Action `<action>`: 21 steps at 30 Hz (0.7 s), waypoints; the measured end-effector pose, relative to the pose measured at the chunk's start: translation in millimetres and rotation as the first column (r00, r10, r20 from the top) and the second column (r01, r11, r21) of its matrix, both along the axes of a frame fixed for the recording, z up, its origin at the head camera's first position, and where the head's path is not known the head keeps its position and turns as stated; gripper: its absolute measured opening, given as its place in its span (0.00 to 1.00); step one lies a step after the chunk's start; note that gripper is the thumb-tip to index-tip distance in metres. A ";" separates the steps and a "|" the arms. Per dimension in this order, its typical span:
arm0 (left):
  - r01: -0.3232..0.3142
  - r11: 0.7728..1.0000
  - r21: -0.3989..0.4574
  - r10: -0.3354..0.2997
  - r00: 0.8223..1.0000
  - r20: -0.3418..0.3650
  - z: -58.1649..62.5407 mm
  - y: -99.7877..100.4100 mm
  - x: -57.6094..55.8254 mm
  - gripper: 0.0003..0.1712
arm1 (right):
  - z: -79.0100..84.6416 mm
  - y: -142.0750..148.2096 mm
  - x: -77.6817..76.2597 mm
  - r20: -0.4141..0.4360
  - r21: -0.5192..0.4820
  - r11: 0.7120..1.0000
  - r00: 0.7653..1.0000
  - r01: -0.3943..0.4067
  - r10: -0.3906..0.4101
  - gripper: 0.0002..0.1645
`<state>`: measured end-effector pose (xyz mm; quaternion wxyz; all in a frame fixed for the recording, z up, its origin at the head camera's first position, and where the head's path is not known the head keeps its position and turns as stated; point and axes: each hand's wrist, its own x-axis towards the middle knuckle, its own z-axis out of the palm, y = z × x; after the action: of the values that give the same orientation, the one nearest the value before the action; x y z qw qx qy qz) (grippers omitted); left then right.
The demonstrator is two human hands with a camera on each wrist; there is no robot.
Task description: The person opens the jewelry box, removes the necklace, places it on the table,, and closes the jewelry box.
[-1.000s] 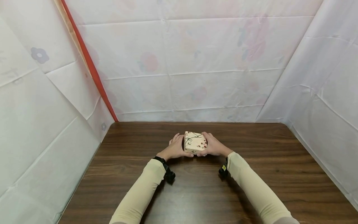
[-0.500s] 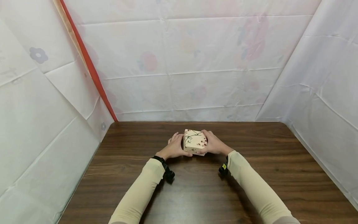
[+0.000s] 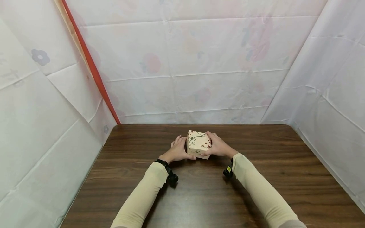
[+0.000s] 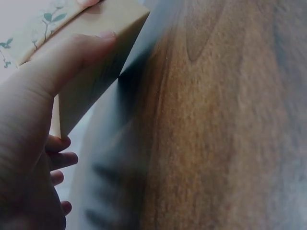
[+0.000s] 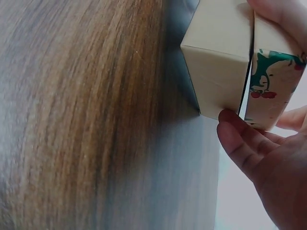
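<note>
A small cream box stands between the two hands toward the back of the brown table. Its lid (image 3: pixel 198 140) has red blossoms and green-black branches; its plain base (image 5: pixel 218 81) shows below. A narrow gap separates lid from base along one side in the right wrist view. The left hand (image 3: pixel 178 150) grips the base from the left, its thumb (image 4: pixel 88 48) along the plain front face. From the right, the right hand (image 3: pixel 218 147) holds the lid, with fingertips (image 5: pixel 231 132) reaching down to the lid's lower edge and the base. The box's far side is hidden.
The dark wood-grain table (image 3: pixel 271 177) ends at a pale patterned curtain (image 3: pixel 176 63) behind. Similar sheets hang on the left and right, and a red strip (image 3: pixel 91 63) runs down the back left corner. A black wrist camera (image 3: pixel 172 179) is strapped on each wrist.
The lid has risen slightly off the base, so more of the plain base shows beneath it. The right hand has gone up a little with it; the left has hardly moved.
</note>
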<state>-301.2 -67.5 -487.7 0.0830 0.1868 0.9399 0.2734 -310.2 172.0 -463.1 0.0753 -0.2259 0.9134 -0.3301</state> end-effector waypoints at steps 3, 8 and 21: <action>0.002 1.000 -0.018 -0.002 1.000 -0.001 0.3 0.3 0.5 0.65 | 0.0 0.1 0.5 -0.006 -0.010 1.000 1.000 -0.003 0.003 0.64; 0.004 0.999 -0.037 -0.005 1.000 -0.008 -1.0 -0.3 0.3 0.64 | 0.2 0.0 0.8 0.000 -0.019 1.000 1.000 0.002 -0.002 0.66; 0.006 0.997 -0.074 -0.007 1.000 -0.010 -5.4 -0.6 1.7 0.60 | 6.9 0.1 4.1 0.045 0.012 0.999 0.998 0.034 -0.034 0.72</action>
<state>-299.5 -68.1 -493.1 0.0858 0.1881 0.9492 0.2372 -306.2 172.1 -456.3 0.0916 -0.2024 0.9170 -0.3312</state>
